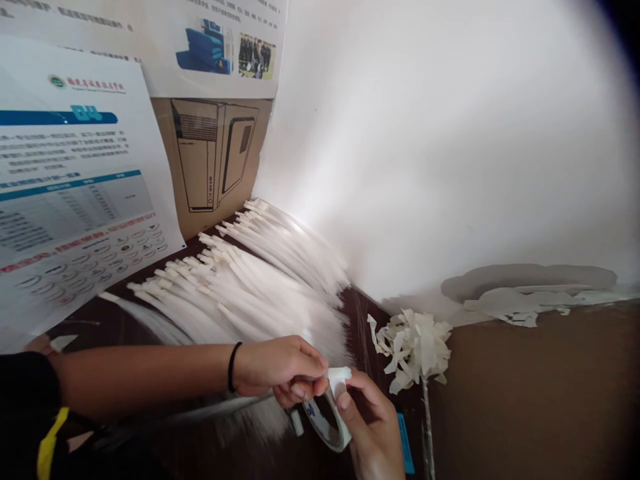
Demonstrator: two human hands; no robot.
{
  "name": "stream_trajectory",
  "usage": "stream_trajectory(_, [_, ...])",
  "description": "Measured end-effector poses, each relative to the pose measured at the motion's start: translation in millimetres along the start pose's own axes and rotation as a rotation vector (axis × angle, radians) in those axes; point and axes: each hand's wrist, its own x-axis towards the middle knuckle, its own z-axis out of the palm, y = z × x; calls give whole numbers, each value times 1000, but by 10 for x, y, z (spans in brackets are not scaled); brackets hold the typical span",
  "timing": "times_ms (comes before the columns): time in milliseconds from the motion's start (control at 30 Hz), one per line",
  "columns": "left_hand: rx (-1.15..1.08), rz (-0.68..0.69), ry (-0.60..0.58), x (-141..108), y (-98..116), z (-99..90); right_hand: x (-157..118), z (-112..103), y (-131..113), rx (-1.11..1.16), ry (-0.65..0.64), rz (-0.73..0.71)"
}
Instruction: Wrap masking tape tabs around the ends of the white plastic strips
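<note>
At the far left, a printed sheet (75, 193) with blue headings and rows of small symbols leans over the dark table (125, 320). Just right of it, a cardboard box (215, 157) printed with a line drawing of a cabinet stands against the wall, with a second poster (220, 47) above it.

In the middle of the table, a large heap of white strips (240, 287) fans out from near left to far right, ends overlapping.

At the near edge, the left hand (277, 367), a black band on its wrist, reaches in from the left. Its fingers are closed narrowly, pinching the loose end of white tape (339, 379). The tape roll (325, 420) sits directly below, held by the right hand (370, 427), whose thumb presses the top of the roll and whose fingers wrap the rim. The two hands touch at the tape end.

Right of the hands, a bunch of torn tape scraps (413, 347) sits on top of a thin upright stem; what the stem is cannot be told clearly. A blue object (405, 453) lies near the right hand. At the far right, the white wall (450, 133) shows peeled paint (525, 303) along its lower edge.
</note>
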Motion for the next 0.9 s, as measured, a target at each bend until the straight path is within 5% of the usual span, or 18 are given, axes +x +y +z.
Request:
stream_trajectory(467, [-31,-107,-155,-4,13,-20,45,-13,55,-154,32,-147])
stream_trajectory(700, [389,129,210,-5,-7,10,51,27,64,-201,105,-77])
stream_trajectory(900, [701,329,342,-34,-66,37,45,51,80,-241,143,-40])
